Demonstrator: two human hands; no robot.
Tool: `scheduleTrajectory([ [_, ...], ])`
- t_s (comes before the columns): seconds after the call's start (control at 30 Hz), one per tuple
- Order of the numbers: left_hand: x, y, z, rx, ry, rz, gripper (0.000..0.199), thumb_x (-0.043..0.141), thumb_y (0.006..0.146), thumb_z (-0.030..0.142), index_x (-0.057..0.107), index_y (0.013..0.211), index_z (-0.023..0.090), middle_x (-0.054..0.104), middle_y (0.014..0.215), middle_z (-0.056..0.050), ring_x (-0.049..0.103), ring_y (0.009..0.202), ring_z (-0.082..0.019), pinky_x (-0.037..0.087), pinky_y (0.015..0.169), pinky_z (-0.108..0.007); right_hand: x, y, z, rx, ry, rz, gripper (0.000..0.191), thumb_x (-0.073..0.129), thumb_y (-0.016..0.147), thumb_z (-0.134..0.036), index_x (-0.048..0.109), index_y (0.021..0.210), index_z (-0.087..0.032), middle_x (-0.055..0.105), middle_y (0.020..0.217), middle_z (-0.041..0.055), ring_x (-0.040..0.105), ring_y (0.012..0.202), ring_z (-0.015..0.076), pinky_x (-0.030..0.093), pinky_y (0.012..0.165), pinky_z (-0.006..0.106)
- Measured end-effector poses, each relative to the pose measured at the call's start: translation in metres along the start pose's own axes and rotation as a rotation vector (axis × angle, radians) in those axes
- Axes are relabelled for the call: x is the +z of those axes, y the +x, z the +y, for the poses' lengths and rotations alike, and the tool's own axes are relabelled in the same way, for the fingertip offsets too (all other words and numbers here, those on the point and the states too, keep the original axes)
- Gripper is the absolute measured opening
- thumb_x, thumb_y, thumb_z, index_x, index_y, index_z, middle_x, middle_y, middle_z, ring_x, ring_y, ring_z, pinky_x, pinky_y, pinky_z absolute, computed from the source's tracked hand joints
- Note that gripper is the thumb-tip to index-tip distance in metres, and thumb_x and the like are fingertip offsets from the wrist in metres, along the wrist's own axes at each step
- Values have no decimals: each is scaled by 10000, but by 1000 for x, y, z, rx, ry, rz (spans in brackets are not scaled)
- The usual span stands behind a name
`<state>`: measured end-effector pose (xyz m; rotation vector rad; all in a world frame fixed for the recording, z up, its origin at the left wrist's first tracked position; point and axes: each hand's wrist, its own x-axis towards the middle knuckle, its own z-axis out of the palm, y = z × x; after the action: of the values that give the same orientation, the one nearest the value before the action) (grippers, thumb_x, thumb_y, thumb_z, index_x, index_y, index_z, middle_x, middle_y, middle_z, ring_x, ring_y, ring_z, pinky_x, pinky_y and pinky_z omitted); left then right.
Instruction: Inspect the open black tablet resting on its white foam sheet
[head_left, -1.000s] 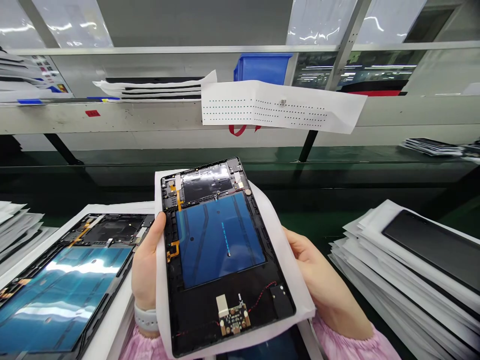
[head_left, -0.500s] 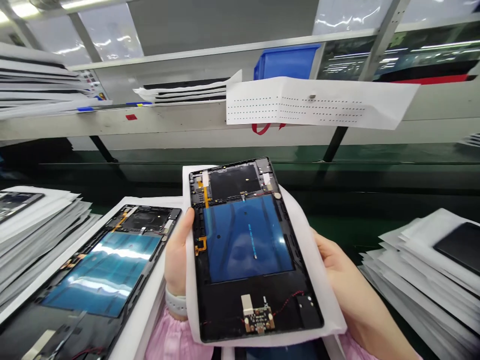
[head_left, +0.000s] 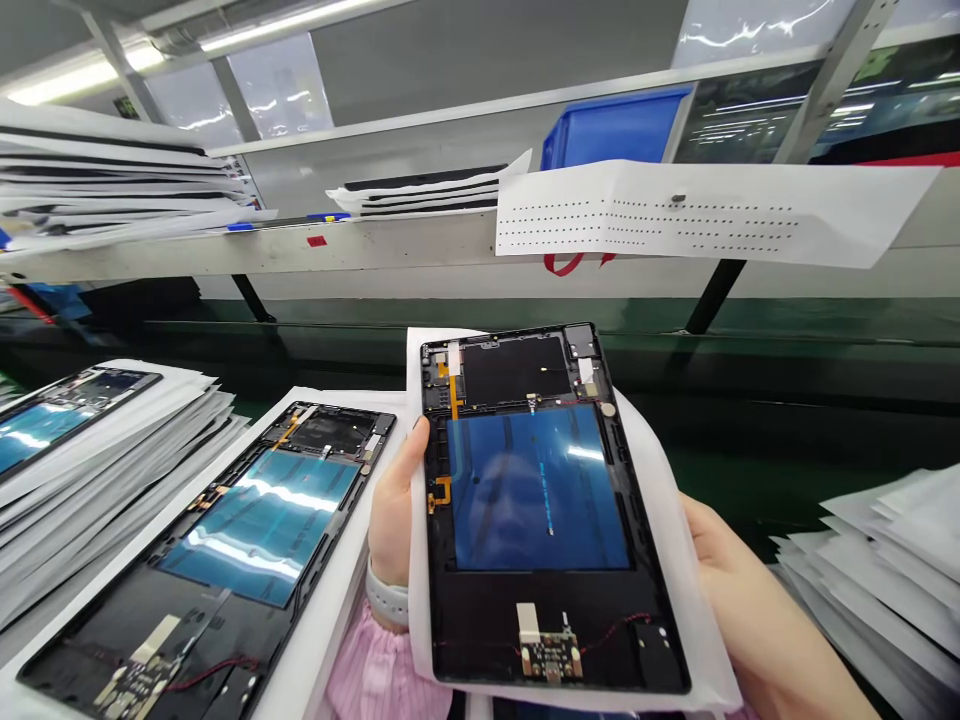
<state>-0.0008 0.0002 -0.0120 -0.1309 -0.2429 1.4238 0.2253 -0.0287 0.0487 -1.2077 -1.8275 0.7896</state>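
The opened tablet (head_left: 551, 500) lies between the fingers of both hands, its long axis running away from the wrists. The left hand (head_left: 394, 515) is nearer, its thumb closed on the left edge; the right hand (head_left: 724, 550) meets the white sheet (head_left: 664, 510) underneath, its fingers hidden, their grip unclear.

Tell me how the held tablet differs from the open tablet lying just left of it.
The left hand and right hand support the held tablet; the lying tablet rests on white sheeting. A grey ribbon extends below the lying tablet's blue panel; none shows on the held tablet. Both expose a blue panel and circuit board.
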Motion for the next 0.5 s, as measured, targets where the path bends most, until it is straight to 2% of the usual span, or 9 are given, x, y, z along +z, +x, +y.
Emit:
scheduleTrajectory([
  [0.07,0,0,-1,-62,-50,12,936,917,559,38,632,1450,48,631,1368,-137,595,1292,-352,412,1234,-392,0,-1,0,56,34,18,534,770,697,-216,677,1223,-213,666,990,79,648,685,200,625,781,388],
  [0.1,0,0,-1,-71,45,-61,959,939,572,100,621,1477,88,621,1388,-127,591,1298,-356,416,1229,-401,-1,-2,0,83,49,33,488,783,662,-203,663,1135,-197,648,907,69,637,657,205,618,734,388],
  [0.17,-1,0,-2,-40,336,-292,965,942,665,303,568,1547,187,597,1433,-96,569,1331,-352,414,1223,-421,-2,-4,-1,101,49,62,379,787,641,-189,595,968,-181,653,1018,79,671,798,230,610,734,362],
  [0.23,-3,0,-1,-1,544,-522,805,830,824,452,561,1557,257,602,1429,-70,565,1345,-327,402,1223,-431,-2,-6,-1,113,46,42,382,778,655,-179,530,945,-172,587,1347,75,659,1048,252,606,790,326],
  [0.27,-5,1,-1,14,577,-556,694,790,860,470,631,1495,240,622,1396,-82,578,1330,-327,397,1221,-436,-1,-7,-1,113,51,24,406,774,663,-183,512,972,-175,525,1456,64,629,1146,262,601,794,308],
  [0.3,-6,1,-1,16,581,-540,593,792,854,475,722,1382,215,650,1343,-95,603,1295,-326,400,1217,-428,-1,-7,-1,117,60,15,420,769,676,-192,504,1002,-180,523,1463,68,626,1160,268,599,772,304],
  [0.4,-10,3,2,48,596,-496,401,816,823,493,835,1114,218,695,1238,-87,658,1208,-306,435,1189,-396,0,-6,1,104,90,47,415,780,684,-203,522,1009,-182,663,1136,71,688,881,243,588,704,335],
  [0.43,-11,4,3,28,590,-523,388,801,842,493,831,1134,238,697,1239,-72,663,1203,-292,441,1184,-387,0,-5,1,101,88,60,406,785,708,-219,543,1033,-191,663,1148,62,691,877,237,590,723,343],
  [0.5,-12,3,4,-50,560,-614,388,719,922,500,808,1205,251,687,1270,-60,671,1190,-265,453,1171,-376,-2,-3,3,128,96,47,460,814,746,-294,575,1133,-229,576,1400,57,670,1063,287,593,759,358],
])
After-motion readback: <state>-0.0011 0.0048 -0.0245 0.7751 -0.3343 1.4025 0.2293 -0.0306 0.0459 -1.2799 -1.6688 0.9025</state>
